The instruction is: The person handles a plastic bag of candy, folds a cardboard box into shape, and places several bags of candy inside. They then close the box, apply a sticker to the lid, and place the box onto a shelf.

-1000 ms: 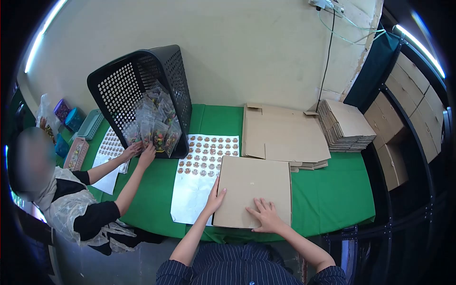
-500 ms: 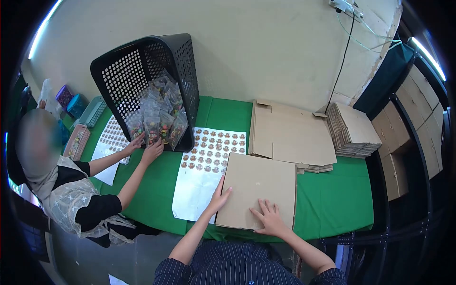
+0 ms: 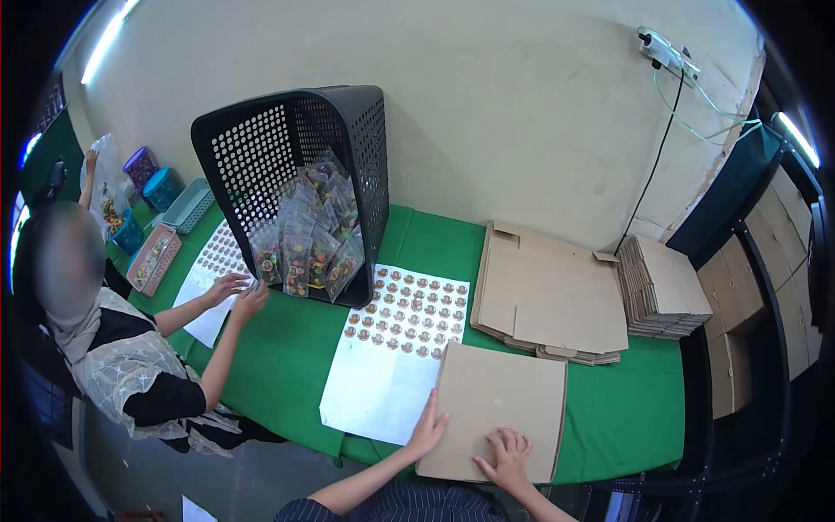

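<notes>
A closed cardboard box [image 3: 496, 391] lies at the front edge of the green-covered table. My left hand [image 3: 427, 428] rests against its left side, fingers extended and apart from the thumb. On the lower part of its top lies my right hand [image 3: 507, 457], with the fingers spread and slightly bent. Left of the box is a white sheet with rows of round stickers [image 3: 383, 383], its right edge partly covered by the box. Behind the box lies a stack of flattened cardboard [image 3: 552, 287].
A black basket [image 3: 370, 157] on its side holds several filled clear packets [image 3: 323, 230]. A co-worker's hands [image 3: 239, 291] are left of it, near another sticker sheet [image 3: 204, 291]. More folded cardboard [image 3: 665, 278] is stacked at the right; a pink basket [image 3: 155, 259] stands far left.
The view has shifted, so the table appears lower. The co-worker's hands have left the packets and come together beside the basket. My hands remain on the box, with the right fingers more bent.
</notes>
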Tool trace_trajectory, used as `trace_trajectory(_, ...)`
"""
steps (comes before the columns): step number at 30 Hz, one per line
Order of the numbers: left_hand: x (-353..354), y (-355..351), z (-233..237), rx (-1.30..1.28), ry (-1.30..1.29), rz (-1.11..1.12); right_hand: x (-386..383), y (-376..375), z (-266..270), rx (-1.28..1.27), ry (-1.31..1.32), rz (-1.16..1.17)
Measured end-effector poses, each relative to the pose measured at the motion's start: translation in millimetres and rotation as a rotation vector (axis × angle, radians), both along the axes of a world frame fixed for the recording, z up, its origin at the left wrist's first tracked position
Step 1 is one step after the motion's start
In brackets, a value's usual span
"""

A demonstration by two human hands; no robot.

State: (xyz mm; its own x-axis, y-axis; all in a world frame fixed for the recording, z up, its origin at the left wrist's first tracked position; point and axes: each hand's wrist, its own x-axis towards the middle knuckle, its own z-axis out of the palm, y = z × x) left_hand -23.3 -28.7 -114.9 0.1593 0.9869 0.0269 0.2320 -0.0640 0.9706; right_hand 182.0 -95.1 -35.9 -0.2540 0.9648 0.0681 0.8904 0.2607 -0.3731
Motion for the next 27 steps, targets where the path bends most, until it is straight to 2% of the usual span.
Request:
trace_trajectory(2,14,-4,1,-0.007,-0.015,-0.007,-4,6,-4,0.028,0.078,-0.127)
trace_trajectory(5,35,-4,-5,-0.013,-0.036,-0.035,-5,34,-17,0.082,0.161,-0.195)
trace_trajectory(8,50,-4,1,-0.023,-0.059,-0.054,-16,74,-16,0.183,0.145,-0.201)
trace_trajectory(14,24,8,-22,-0.256,-0.343,0.049,-44,128,-22,0.219,0.024,-0.288)
trace_trajectory(17,-8,31,-30,0.077,0.254,0.160,-47,128,-30,0.237,-0.017,-0.297)
trace_trajectory(20,-17,63,-30,0.139,0.536,0.132,-47,128,-26,0.226,0.003,-0.284)
trace_trajectory(23,-6,88,-37,0.173,0.601,0.121,-41,132,-30,0.207,-0.068,-0.182)
trace_trajectory(27,10,108,-44,0.199,0.650,0.139,-34,145,-33,0.225,-0.030,-0.115)
